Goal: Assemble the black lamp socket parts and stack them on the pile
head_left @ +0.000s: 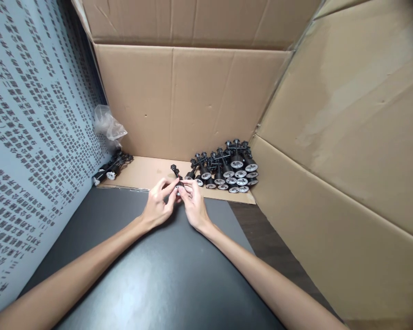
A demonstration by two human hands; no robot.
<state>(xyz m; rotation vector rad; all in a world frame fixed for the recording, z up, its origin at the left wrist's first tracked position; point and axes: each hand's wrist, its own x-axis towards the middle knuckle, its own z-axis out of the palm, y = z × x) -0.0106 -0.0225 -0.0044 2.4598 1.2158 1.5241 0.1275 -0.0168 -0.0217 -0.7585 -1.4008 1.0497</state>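
Note:
My left hand (160, 200) and my right hand (193, 201) meet over the far side of the dark mat. Between their fingertips they pinch a small black lamp-like part (180, 184). Its pale round end faces me, and a black jointed stem (175, 170) sticks out beyond my fingers. The fingers cover much of its body. Just right of my hands lies a stacked pile of similar black lamp-like parts (228, 173), most with their pale round ends toward me.
More black parts (112, 166) lie at the left, below a clear plastic bag (108, 123). Cardboard walls (206, 101) rise behind and at the right. A light blue printed sheet (30, 119) stands at the left. The dark mat (151, 275) covers the near surface.

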